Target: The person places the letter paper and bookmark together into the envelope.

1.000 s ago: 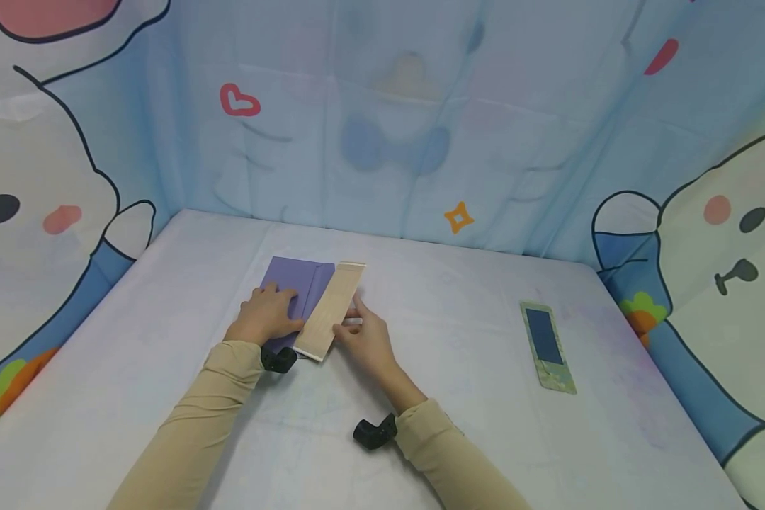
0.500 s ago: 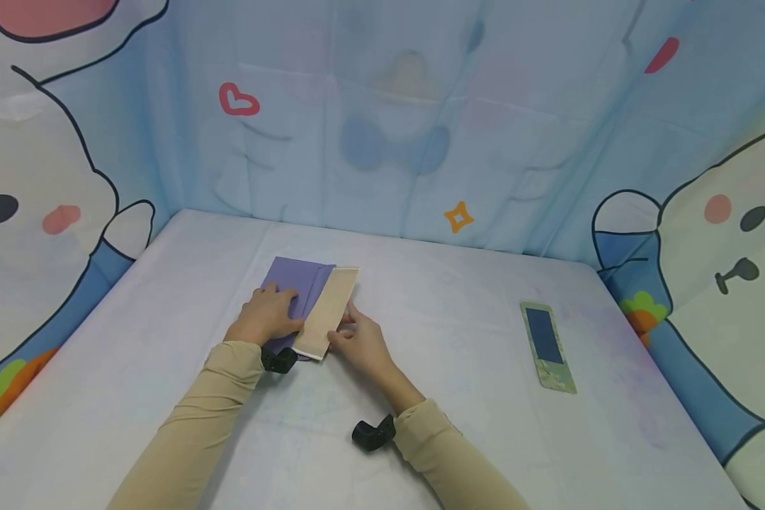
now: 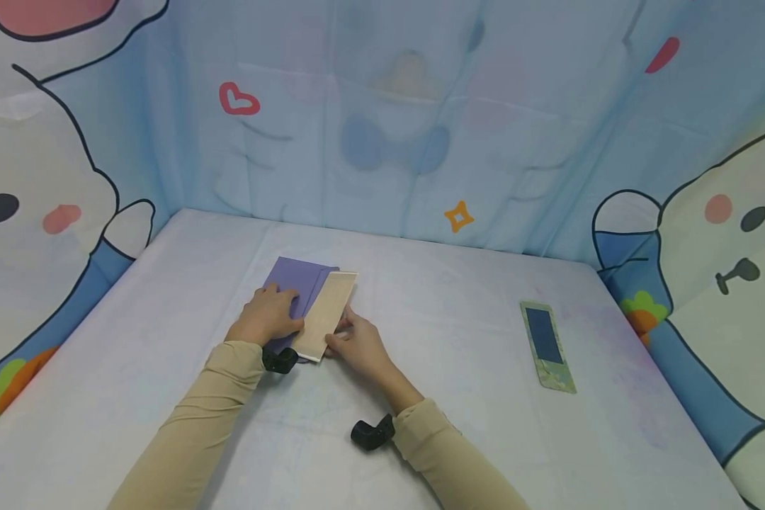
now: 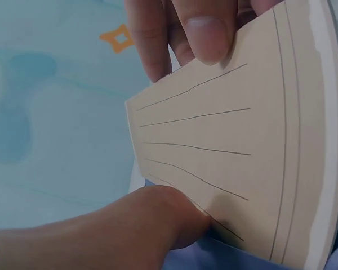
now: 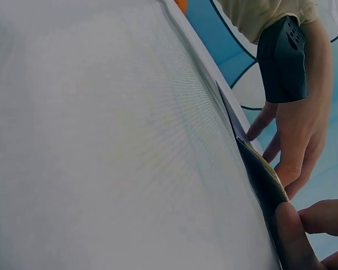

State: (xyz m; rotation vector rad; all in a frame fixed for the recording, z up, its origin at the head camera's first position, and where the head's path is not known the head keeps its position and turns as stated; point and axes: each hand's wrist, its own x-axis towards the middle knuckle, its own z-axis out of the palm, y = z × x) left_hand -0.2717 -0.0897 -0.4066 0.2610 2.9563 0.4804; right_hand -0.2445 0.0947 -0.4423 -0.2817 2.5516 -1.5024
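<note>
A purple folder-like sheet (image 3: 299,278) lies on the table, a crease running near its right side. Over its right part slants a beige lined card (image 3: 324,312) with white ends; thin dark lines run along it in the left wrist view. My left hand (image 3: 266,316) rests on the purple sheet with fingers spread, its thumb (image 4: 174,211) against the card's near side. With thumb and fingers, my right hand (image 3: 360,347) pinches the card's right edge. In the right wrist view, the right thumb (image 5: 292,230) presses the edge, and a dark underside shows below it.
A green card (image 3: 557,375) with a dark blue rectangle lies on the right of the white tabletop (image 3: 459,425). Behind the table hangs a blue cartoon curtain (image 3: 382,191). A black wrist device (image 3: 372,433) sits at the right sleeve.
The beige card's far end has swung down and slightly left, so it lies lower over the purple sheet. My right hand moved slightly left with it; the left hand stayed nearly still.
</note>
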